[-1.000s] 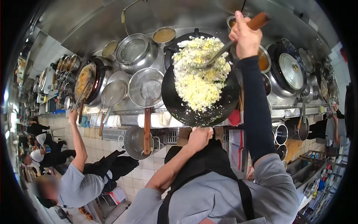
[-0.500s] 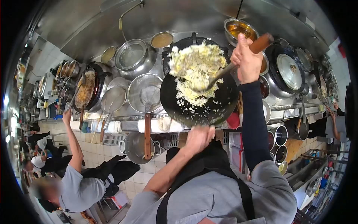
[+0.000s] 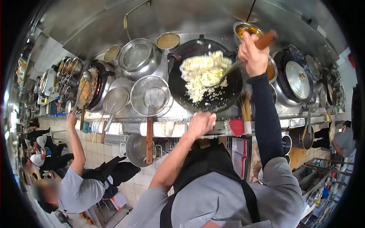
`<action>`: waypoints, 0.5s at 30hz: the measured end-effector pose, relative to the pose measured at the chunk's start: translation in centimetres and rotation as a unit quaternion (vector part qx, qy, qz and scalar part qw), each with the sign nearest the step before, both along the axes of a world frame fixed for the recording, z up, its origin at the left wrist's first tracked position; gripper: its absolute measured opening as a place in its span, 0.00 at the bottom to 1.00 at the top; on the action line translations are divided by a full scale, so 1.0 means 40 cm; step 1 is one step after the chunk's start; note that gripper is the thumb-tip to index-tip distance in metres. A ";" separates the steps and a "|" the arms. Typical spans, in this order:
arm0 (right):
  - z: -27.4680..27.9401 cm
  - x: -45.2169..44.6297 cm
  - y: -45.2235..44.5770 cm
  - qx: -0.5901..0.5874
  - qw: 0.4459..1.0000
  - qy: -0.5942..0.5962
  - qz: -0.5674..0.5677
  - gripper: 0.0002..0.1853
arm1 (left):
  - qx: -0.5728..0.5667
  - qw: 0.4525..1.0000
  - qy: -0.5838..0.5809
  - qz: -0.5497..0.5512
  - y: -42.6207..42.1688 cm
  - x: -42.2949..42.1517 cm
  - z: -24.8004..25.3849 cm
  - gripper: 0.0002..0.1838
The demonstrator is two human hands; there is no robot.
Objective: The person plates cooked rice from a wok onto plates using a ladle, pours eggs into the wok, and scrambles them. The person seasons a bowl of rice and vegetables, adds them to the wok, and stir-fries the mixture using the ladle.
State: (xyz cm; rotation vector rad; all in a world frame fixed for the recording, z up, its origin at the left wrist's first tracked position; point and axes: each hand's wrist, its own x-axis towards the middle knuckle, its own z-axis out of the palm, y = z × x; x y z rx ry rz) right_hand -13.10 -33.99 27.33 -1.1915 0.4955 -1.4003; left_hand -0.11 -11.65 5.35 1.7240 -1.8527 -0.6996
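A dark wok (image 3: 232,89) sits at the burner in front of me, with fried rice and egg (image 3: 205,70) in it. Part of the rice is blurred, tossed up over the far half. My left hand (image 3: 201,124) is closed at the wok's near rim; its grip is partly hidden and smeared. My right hand (image 3: 254,53) is wrapped round the wooden handle of a ladle (image 3: 230,70), thumb along the handle. The ladle's bowl reaches into the rice, partly covered by it.
A metal bowl of oil (image 3: 243,28) stands beyond my right hand. Left of the wok are a strainer (image 3: 150,95) and a lidded pot (image 3: 137,57). A bamboo brush (image 3: 246,106) and red cloth (image 3: 236,127) lie right. A co-worker (image 3: 81,186) cooks at the left.
The wok and my left hand have moved away from my body, toward the back of the stove. The rice has bunched together and shifted. My right hand keeps its hold on the ladle.
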 end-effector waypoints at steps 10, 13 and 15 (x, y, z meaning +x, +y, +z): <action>-0.281 0.148 -0.220 0.108 0.986 0.117 -0.038 0.18 | 0.048 0.998 -0.023 0.045 -0.117 -0.021 -0.149 0.22; -0.172 0.098 -0.219 0.079 0.990 0.059 -0.096 0.19 | 0.017 0.998 -0.037 0.052 -0.152 -0.017 -0.151 0.21; -0.294 0.109 -0.199 0.027 0.963 0.169 -0.210 0.20 | 0.000 0.998 -0.036 0.058 -0.172 -0.013 -0.166 0.19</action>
